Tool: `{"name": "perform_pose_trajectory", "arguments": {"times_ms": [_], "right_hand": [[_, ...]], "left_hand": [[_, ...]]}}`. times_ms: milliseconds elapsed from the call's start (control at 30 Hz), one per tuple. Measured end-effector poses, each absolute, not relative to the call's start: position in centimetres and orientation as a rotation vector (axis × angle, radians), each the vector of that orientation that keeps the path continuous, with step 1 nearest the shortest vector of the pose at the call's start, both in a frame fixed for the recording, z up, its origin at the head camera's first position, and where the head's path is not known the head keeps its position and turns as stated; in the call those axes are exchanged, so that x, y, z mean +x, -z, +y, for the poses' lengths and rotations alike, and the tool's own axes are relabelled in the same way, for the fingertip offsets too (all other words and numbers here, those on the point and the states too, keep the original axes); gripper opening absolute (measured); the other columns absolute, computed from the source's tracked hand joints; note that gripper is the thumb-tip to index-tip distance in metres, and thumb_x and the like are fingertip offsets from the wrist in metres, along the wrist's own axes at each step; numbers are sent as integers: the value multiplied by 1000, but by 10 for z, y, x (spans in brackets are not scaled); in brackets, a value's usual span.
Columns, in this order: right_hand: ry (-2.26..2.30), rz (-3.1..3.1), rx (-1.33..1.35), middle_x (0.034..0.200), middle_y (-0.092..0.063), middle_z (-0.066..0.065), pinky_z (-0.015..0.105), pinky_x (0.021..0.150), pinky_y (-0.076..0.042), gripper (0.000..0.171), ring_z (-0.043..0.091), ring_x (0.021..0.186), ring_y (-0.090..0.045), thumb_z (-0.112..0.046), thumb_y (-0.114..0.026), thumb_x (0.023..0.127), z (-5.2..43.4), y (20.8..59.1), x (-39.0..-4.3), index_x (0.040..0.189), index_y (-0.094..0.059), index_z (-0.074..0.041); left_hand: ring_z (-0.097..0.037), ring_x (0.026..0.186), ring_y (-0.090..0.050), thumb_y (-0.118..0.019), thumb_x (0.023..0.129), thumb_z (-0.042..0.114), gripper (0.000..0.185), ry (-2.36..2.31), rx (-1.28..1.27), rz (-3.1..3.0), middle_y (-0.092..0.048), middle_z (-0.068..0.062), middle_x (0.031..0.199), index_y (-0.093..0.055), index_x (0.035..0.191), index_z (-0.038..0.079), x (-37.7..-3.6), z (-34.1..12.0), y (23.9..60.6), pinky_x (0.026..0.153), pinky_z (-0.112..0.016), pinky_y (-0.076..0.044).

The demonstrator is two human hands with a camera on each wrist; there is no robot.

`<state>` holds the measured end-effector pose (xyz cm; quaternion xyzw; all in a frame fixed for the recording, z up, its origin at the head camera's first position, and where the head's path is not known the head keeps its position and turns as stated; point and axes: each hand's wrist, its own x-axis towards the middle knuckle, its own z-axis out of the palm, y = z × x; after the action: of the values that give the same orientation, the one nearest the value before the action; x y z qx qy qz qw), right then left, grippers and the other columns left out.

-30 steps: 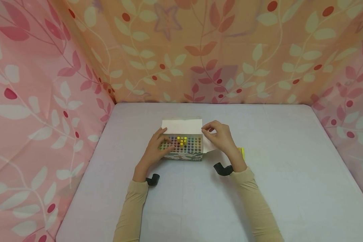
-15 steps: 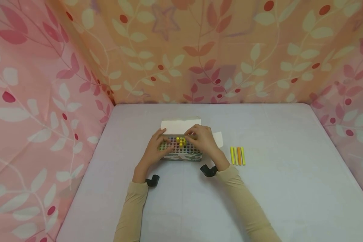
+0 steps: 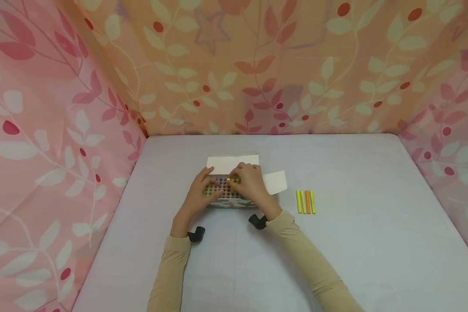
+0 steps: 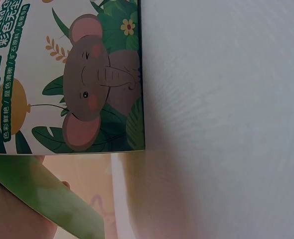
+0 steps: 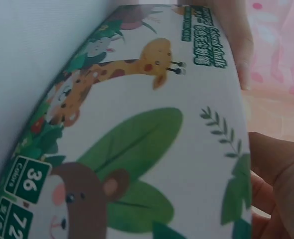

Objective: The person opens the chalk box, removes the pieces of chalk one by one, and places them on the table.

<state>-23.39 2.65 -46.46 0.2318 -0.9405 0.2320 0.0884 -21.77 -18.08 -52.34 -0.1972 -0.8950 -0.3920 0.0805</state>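
Note:
An open box of coloured chalk (image 3: pixel 235 203) stands on the table, its sticks upright in rows; several yellow chalks (image 3: pixel 228 179) stick up above the rest. My left hand (image 3: pixel 196 190) holds the box's left end, thumb over the front edge and fingers over the top. From the right, my right hand (image 3: pixel 249 182) reaches over the box, thumb and fingertips pinching at a yellow chalk, which they mostly hide. In the left wrist view the box front (image 4: pixel 87 74) shows an elephant; in the right wrist view the printed box (image 5: pixel 137 124) fills most of the picture.
Right of the box, several yellow and orange chalk sticks (image 3: pixel 305 202) lie side by side on the white table (image 3: pixel 374 242). The box's white lid (image 3: pixel 232 164) stands up at the back, and a side flap (image 3: pixel 275 182) spreads out right. Patterned curtains (image 3: pixel 234 65) surround the table.
My right hand has moved left from beside the lid to the yellow chalks in the box, uncovering the sticks on the table. My left hand has stayed on the box.

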Motion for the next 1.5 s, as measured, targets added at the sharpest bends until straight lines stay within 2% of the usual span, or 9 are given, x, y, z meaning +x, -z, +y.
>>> {"name": "perform_pose_trajectory", "arguments": {"times_ms": [600, 833, 1500], "right_hand": [[-667, -2767, 638, 89, -62, -2, 47, 91, -37, 12, 19, 81, -57, -30, -70, 81, 20, 467, -231, 85, -72, -18], [-678, -2772, 621, 88, -61, -3, 46, 91, -37, 12, 19, 81, -57, -30, -71, 81, 20, 467, -231, 84, -72, -19], [-728, -2741, 610, 88, -61, -2, 47, 92, -36, 12, 18, 81, -59, -29, -71, 81, 20, 465, -231, 84, -71, -17]], "left_hand": [[-27, 142, -13, -66, 83, 44, 27, 1202, -588, -2667, -30, -1, 150, -60, 93, 19, -215, -181, 521, 107, -61, -20], [-30, 142, -15, -66, 83, 44, 25, 1180, -590, -2671, -30, 0, 149, -60, 93, 21, -215, -180, 521, 106, -60, -22], [-21, 143, -12, -65, 83, 46, 26, 1177, -582, -2684, -30, 3, 149, -59, 93, 23, -215, -181, 521, 107, -59, -22]]}}
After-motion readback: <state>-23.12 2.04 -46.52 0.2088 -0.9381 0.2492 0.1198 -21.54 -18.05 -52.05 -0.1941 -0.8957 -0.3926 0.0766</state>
